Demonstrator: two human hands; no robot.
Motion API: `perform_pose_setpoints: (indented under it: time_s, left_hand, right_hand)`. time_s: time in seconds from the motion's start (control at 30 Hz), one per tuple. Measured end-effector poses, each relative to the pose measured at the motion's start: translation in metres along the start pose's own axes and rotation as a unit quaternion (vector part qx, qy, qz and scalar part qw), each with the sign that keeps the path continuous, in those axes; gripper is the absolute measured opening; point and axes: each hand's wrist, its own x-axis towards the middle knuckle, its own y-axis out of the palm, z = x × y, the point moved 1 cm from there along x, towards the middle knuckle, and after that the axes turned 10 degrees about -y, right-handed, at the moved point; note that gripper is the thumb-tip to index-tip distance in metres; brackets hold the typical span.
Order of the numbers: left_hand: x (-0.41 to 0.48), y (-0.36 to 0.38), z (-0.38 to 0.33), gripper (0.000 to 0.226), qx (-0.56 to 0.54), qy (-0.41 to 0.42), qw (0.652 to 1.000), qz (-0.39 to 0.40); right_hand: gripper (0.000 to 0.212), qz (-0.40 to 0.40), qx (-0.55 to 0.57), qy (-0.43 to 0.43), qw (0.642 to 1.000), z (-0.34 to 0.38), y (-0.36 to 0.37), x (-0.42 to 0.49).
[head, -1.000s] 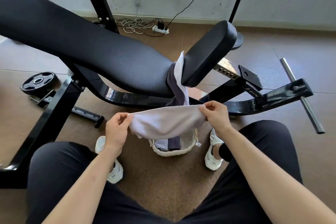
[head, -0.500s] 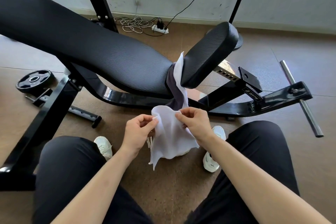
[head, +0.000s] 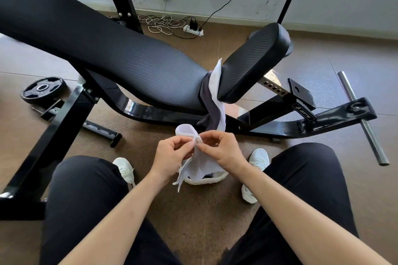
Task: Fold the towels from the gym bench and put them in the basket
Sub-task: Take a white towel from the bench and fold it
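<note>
Your left hand (head: pixel 172 154) and right hand (head: pixel 223 149) have come together, doubling the white towel (head: pixel 199 168). Both pinch its corners so it hangs over the basket (head: pixel 206 180) beneath them.

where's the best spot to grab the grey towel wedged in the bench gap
Take the grey towel by its loose lower end under the pads, probably from the near side, below: its upper part is pinched between back pad and seat pad.

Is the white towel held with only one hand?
No, the left hand and the right hand both pinch the white towel.
</note>
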Motion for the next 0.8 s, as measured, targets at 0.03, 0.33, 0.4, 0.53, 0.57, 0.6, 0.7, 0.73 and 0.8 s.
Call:
perform_pose_setpoints:
  time_s: [0.03, 0.33, 0.4, 0.53, 0.57, 0.6, 0.7, 0.73, 0.8]
  left_hand:
    - [-0.001, 0.000, -0.001, 0.017, -0.004, -0.003, 1.000, 0.011]
    - [-0.006, -0.001, -0.003, 0.031, -0.036, -0.012, 0.993, 0.108]
    - [-0.004, -0.002, -0.004, 0.030, -0.024, -0.012, 0.992, 0.123]
    - [-0.001, -0.013, -0.004, 0.026, 0.074, 0.054, 0.993, 0.071]
    - [0.001, -0.017, -0.004, 0.023, 0.113, 0.081, 0.990, 0.028]
    - [0.002, -0.022, -0.003, 0.025, 0.152, 0.106, 0.983, -0.015]
    - [0.010, -0.035, 0.003, 0.062, 0.258, 0.138, 0.955, -0.055]
    - [0.012, -0.036, 0.005, 0.077, 0.295, 0.132, 0.945, -0.042]
    - [0.014, -0.033, 0.011, 0.097, 0.360, 0.106, 0.927, -0.011]
  right_hand:
    - [0.024, 0.002, -0.025, -0.009, 1.000, 0.000, 0.000, 0.000]
    - [0.027, -0.037, -0.149, -0.067, 0.986, -0.001, 0.001, -0.001]
    - [0.021, -0.028, -0.144, -0.062, 0.987, -0.001, -0.002, 0.001]
    - [0.009, -0.020, -0.105, -0.052, 0.993, 0.000, -0.015, 0.004]
    - [0.010, -0.018, -0.095, -0.049, 0.994, 0.000, -0.019, 0.004]
    - [0.010, -0.015, -0.086, -0.047, 0.995, 0.001, -0.023, 0.004]
    - [0.008, -0.003, -0.068, -0.044, 0.997, 0.003, -0.033, 0.005]
    - [0.007, 0.002, -0.063, -0.044, 0.997, 0.003, -0.035, 0.004]
    - [0.008, 0.022, -0.059, -0.044, 0.997, 0.005, -0.040, 0.004]
